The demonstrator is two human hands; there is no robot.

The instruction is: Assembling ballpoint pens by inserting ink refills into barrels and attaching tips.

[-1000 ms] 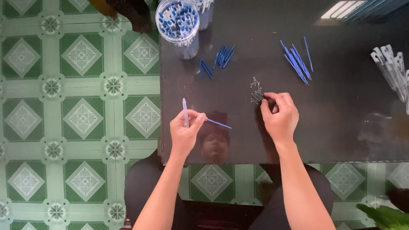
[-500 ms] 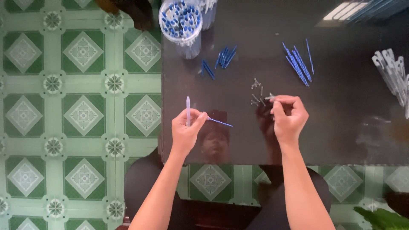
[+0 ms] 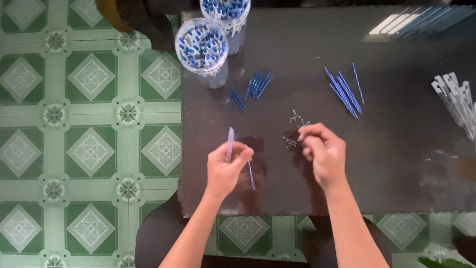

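Gripping a pale pen barrel [image 3: 230,144] upright, left hand [image 3: 225,168] with a thin blue refill [image 3: 251,174] beneath it, right hand [image 3: 322,151] pinched shut over small metal springs [image 3: 293,130], loose blue refills [image 3: 344,92] beyond, dark table [image 3: 396,164].

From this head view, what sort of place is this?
Probably a home workspace for small-scale pen assembly, not a factory: a dark glossy table on a green patterned tile floor, tubs of blue-capped pens, loose blue refills and small springs.
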